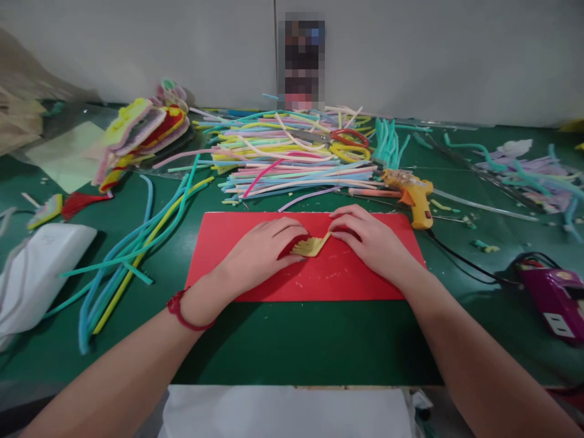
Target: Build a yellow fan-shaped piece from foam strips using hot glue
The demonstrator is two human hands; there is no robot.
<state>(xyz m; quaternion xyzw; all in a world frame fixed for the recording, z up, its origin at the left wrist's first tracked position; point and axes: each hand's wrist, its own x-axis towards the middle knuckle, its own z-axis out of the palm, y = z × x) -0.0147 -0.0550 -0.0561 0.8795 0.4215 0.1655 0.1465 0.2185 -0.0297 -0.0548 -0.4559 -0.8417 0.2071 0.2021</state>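
Over a red board [269, 291], my left hand [267, 246] grips a yellow pipe cleaner [308, 247] bent into close zigzag folds. Its fingers and thumb close round the folded part and hide some of it. A straight end rises at an angle to the right, where my right hand [371, 240] pinches its tip between thumb and fingers. Small pale fibres are scattered on the board below the piece.
Behind the board lie a pile of coloured pipe cleaners [296, 173], scissors [349, 143] and a yellow glue gun [417, 198]. Loose blue, green and yellow stems [132, 255] and a white device [50, 274] lie left. A purple power block [554, 298] sits right.
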